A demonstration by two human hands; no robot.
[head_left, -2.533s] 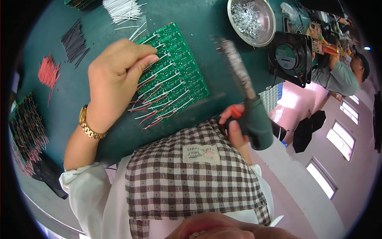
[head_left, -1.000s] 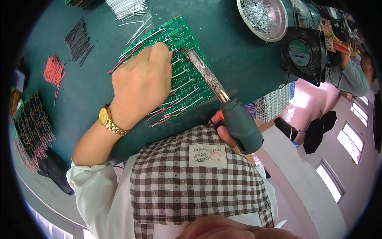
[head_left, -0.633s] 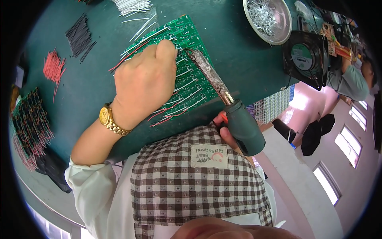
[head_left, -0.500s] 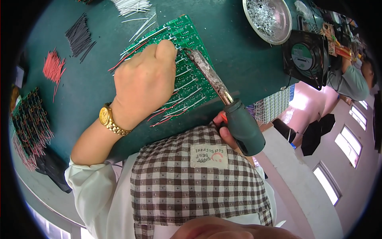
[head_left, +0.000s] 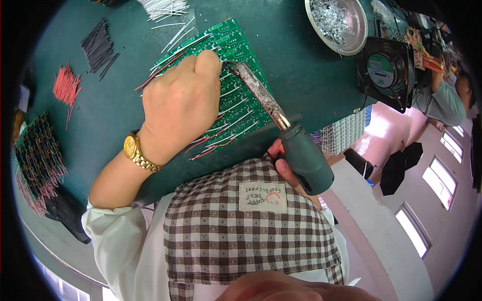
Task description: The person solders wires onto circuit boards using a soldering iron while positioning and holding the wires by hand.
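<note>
A green circuit board [head_left: 236, 47] lies on the dark green table [head_left: 301, 75], with white and red wires sticking out of it. My left hand [head_left: 183, 108], with a gold watch on the wrist, rests on the board, its fingertips pressing a wire near the board's middle. My right hand [head_left: 281, 163] grips the dark handle of a soldering iron [head_left: 296, 148]. The iron's crusted metal barrel slants up left and its tip touches the board right beside my left fingertips.
A metal bowl of wire clippings [head_left: 336, 22] and a black fan [head_left: 386, 65] stand at the upper right. Bundles of black wires [head_left: 98, 47], red wires [head_left: 65, 88] and white wires [head_left: 163, 7] lie at left and top. Another person's sleeve [head_left: 442, 103] shows far right.
My left hand slid up the board from its lower part. The soldering iron swung in from the right, and its tip now rests on the board by my fingertips.
</note>
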